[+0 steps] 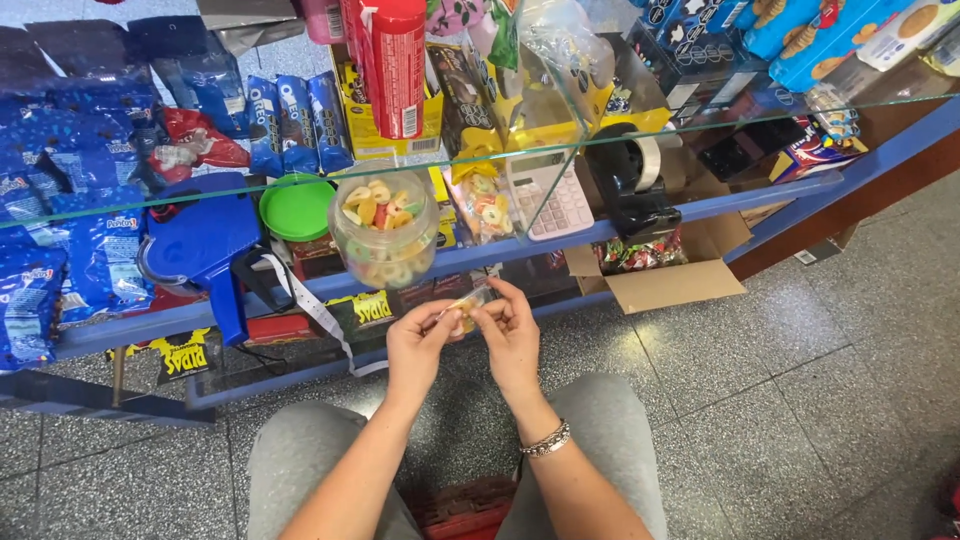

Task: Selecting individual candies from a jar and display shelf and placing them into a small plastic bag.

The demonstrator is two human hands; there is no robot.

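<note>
Grey speckled floor lies under a glass counter (720, 125) crowded with blue biscuit packets (296, 122) and a clear sweet jar (385, 230). Left hand (420, 345) and right hand (512, 335) pinch what looks like a small clear sweet bag (468, 303) between them.

Seated at glass table (700, 140), grey tile floor (820, 400) below. Left hand (418, 345) and right hand (512, 335) meet in front of the table edge, fingers (492, 305) of both pinching a small clear candy bag (468, 303) between them. Beaded bracelet (546, 440) on right wrist. On the table just above: clear jar of ring gummies (385, 232), green lid (297, 208) to its left, pink calculator (550, 195) to its right, black tape dispenser (635, 175) beyond.
</note>
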